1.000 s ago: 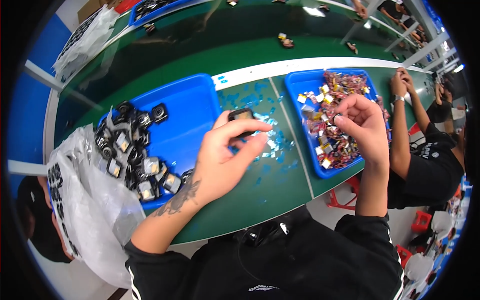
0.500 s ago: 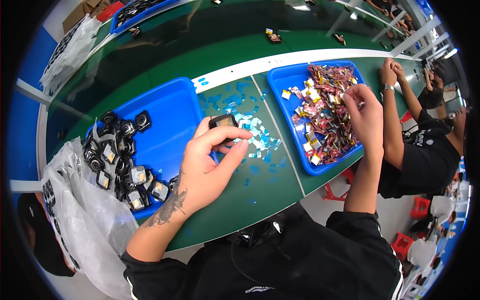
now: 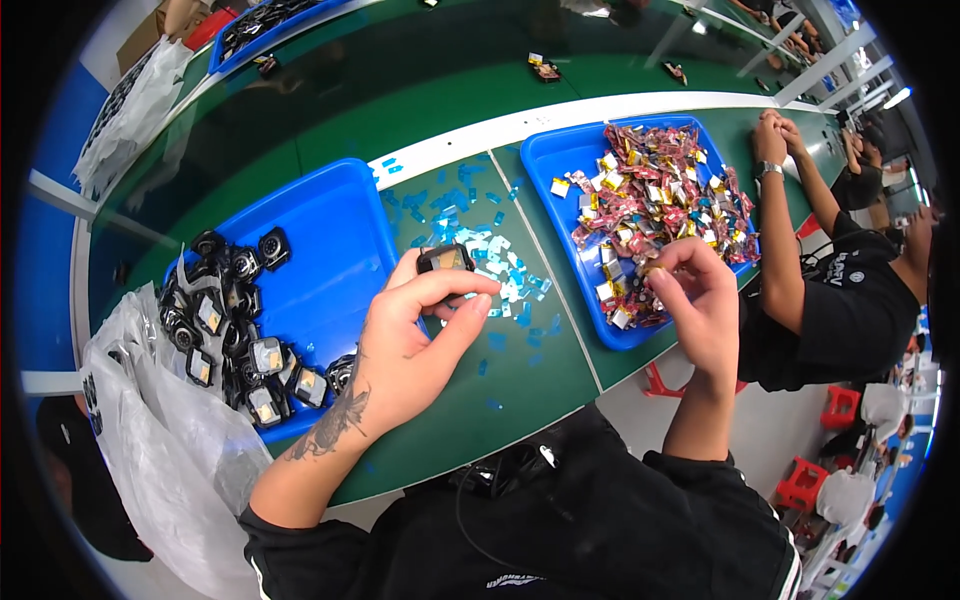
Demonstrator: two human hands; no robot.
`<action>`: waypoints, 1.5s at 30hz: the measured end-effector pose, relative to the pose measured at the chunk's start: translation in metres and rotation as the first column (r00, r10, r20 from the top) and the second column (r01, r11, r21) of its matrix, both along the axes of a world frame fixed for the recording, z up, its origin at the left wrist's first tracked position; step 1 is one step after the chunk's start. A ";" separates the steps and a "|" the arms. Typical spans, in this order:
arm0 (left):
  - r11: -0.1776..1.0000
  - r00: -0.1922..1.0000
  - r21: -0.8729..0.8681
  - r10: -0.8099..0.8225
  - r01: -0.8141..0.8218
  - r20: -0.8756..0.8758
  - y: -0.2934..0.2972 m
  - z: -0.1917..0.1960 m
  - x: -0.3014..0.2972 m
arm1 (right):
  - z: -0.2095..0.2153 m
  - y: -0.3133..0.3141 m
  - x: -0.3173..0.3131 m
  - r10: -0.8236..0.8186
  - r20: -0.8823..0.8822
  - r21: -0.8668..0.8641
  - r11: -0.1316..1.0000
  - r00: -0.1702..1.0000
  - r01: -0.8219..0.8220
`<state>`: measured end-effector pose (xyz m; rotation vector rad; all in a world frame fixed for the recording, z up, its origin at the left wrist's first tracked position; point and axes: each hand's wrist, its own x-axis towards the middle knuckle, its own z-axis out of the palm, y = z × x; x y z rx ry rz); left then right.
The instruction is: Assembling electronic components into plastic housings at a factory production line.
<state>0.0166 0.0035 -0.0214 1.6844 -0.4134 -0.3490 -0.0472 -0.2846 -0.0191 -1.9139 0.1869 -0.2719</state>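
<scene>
My left hand (image 3: 415,325) is closed around a small black plastic housing (image 3: 445,258) with a tan inner face, held above the worktable. Under and beside it lie scattered blue film tabs (image 3: 505,265). My right hand (image 3: 700,300) has its thumb and forefinger pinched over the near part of the right blue tray (image 3: 560,160). Whatever is at those fingertips is too small to make out. Heaped in that tray are small red circuit boards with silver and yellow parts (image 3: 660,190). More black housings (image 3: 240,265) fill the left side of the left blue tray (image 3: 330,230).
Clear plastic bagging (image 3: 170,400) hangs at the left tray's near corner. Beyond a white rail (image 3: 480,135) runs a green conveyor belt (image 3: 420,85) carrying a few small assemblies. A co-worker's forearms (image 3: 785,220) rest at the table on the right. Red stools (image 3: 800,485) stand on the floor.
My right hand has come down and nearer over the right tray, its fingertips now closer to the boards. My left hand still grips the housing in nearly the same place. The view has shifted slightly.
</scene>
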 end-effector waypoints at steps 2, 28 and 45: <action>0.999 0.999 0.009 -0.031 0.031 0.013 0.001 0.000 0.000 | 0.003 0.000 -0.002 0.037 0.001 0.243 0.969 0.999 -0.036; 0.988 0.990 -0.147 -0.057 0.038 -0.128 -0.010 -0.009 -0.013 | 0.008 0.080 0.010 0.327 0.115 0.023 0.943 0.938 -0.331; 0.995 0.961 0.095 0.010 -0.038 0.275 -0.011 0.002 -0.018 | 0.005 0.092 0.015 0.299 0.076 0.370 0.877 0.951 -0.306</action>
